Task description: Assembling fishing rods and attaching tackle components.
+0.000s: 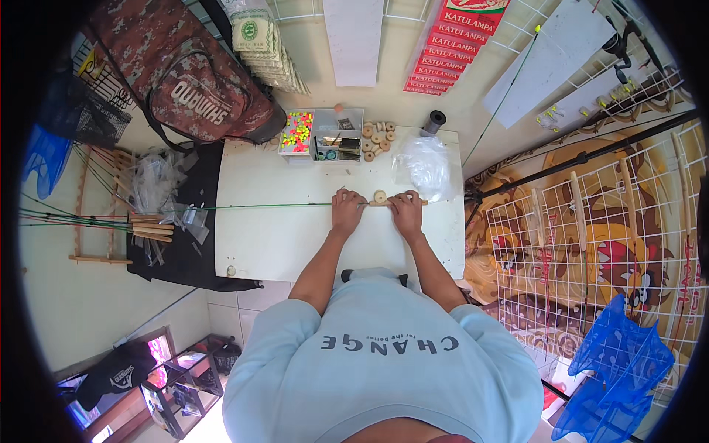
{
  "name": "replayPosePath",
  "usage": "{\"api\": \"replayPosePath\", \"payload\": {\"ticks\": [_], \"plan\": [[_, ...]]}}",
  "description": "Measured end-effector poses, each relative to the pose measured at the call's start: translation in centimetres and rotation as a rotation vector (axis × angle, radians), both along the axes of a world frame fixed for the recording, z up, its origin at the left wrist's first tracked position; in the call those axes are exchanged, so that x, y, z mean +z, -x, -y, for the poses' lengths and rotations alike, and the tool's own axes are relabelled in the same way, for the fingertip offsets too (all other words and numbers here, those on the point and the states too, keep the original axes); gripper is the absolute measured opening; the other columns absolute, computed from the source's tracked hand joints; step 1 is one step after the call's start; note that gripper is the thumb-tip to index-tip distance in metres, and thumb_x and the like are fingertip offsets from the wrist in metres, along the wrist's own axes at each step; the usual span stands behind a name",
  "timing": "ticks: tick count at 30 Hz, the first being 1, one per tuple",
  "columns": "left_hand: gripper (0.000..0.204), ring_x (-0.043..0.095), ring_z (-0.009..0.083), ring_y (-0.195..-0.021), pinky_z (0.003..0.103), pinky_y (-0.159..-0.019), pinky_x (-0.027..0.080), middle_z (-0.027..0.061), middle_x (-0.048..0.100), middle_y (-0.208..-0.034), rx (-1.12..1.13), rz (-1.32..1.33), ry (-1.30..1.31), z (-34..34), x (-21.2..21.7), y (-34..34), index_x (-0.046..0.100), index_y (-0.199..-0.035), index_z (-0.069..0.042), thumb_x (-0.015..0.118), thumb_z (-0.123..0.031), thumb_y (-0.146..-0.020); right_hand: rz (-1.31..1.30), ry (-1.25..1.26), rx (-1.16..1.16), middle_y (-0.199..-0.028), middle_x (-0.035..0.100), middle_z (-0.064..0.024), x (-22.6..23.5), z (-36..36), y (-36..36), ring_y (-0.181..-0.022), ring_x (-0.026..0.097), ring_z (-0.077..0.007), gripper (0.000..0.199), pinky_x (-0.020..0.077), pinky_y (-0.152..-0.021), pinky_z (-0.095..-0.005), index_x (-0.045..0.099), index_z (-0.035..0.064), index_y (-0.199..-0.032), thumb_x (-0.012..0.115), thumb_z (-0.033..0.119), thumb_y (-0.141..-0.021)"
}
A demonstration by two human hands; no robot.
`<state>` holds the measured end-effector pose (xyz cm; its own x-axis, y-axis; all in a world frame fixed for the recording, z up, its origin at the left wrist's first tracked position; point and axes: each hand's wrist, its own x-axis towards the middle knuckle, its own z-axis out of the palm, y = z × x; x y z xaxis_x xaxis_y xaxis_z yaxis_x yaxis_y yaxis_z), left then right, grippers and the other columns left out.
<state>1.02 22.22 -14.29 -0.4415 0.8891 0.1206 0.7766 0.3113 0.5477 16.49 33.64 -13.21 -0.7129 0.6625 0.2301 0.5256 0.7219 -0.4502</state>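
A thin green fishing rod (273, 205) lies across the white table, its tip end reaching past the table's left edge. Its wooden handle (379, 204) passes under both hands. My left hand (348, 211) has its fingers closed on the handle where it meets the green blank. Close beside it, my right hand (407, 213) grips the handle toward its butt end. Between the two hands a round wooden spool (379, 196) sits against the handle's far side; whether it is fixed there I cannot tell.
A divided white box (340, 156) with bright beads and small bottles stands at the back, beside several wooden spools (369, 156). Clear plastic bags (427, 166) and a dark roll (436, 120) lie at the back right. Several rods (151, 227) with wooden handles hang out at the left.
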Motion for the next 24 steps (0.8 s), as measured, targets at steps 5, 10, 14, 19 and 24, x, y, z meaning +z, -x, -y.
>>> {"api": "replayPosePath", "payload": {"ticks": [5,10,14,19,24], "plan": [[0.017,0.044,0.0229,-0.110,0.039,-0.094,0.033,-0.0016,0.058,-0.101,-0.030,-0.110,0.004,0.6,0.8,-0.9,0.066,-0.093,-0.017,0.070,-0.019,-0.076,-0.036,-0.003,-0.038,-0.090,0.066,-0.0027,-0.1,1.0,-0.8,-0.090,0.055,-0.0237,0.019,0.0420,-0.081,-0.0368,0.070,0.0124,-0.093,0.065,0.008,-0.075],[0.021,0.045,0.0242,-0.105,0.041,-0.093,0.034,0.0013,0.056,-0.100,-0.001,-0.212,-0.183,2.1,1.6,-2.8,0.062,-0.095,-0.016,0.069,-0.019,-0.076,-0.100,-0.074,-0.091,-0.084,0.065,-0.0034,-0.2,2.3,-2.2,-0.083,0.057,-0.0238,0.019,0.0431,-0.076,-0.0364,0.070,0.0110,-0.092,0.064,0.005,-0.075],[0.013,0.050,0.0255,-0.096,0.040,-0.086,0.039,0.0037,0.056,-0.093,-0.061,-0.156,-0.235,3.6,1.2,-4.1,0.062,-0.087,-0.014,0.069,-0.020,-0.077,-0.120,-0.070,-0.112,-0.084,0.065,-0.0038,0.1,3.4,-3.2,-0.083,0.057,-0.0239,0.019,0.0430,-0.075,-0.0361,0.070,0.0110,-0.092,0.065,0.005,-0.074],[0.012,0.052,0.0250,-0.084,0.037,-0.075,0.046,0.0057,0.056,-0.083,-0.061,0.144,-0.235,4.9,0.5,-6.1,0.062,-0.082,-0.010,0.067,-0.020,-0.080,-0.179,-0.059,-0.139,-0.087,0.065,-0.0036,0.6,4.4,-4.3,-0.084,0.056,-0.0243,0.018,0.0429,-0.077,-0.0368,0.069,0.0110,-0.093,0.063,0.007,-0.077],[0.016,0.055,0.0225,-0.087,0.034,-0.075,0.048,0.0054,0.061,-0.088,0.059,0.294,-0.214,4.7,0.5,-7.0,0.065,-0.093,-0.008,0.066,-0.022,-0.084,-0.310,-0.029,-0.132,-0.091,0.066,-0.0065,0.9,5.5,-5.0,-0.089,0.058,-0.0247,0.022,0.0448,-0.081,-0.0353,0.070,0.0090,-0.096,0.067,0.002,-0.076]]}}
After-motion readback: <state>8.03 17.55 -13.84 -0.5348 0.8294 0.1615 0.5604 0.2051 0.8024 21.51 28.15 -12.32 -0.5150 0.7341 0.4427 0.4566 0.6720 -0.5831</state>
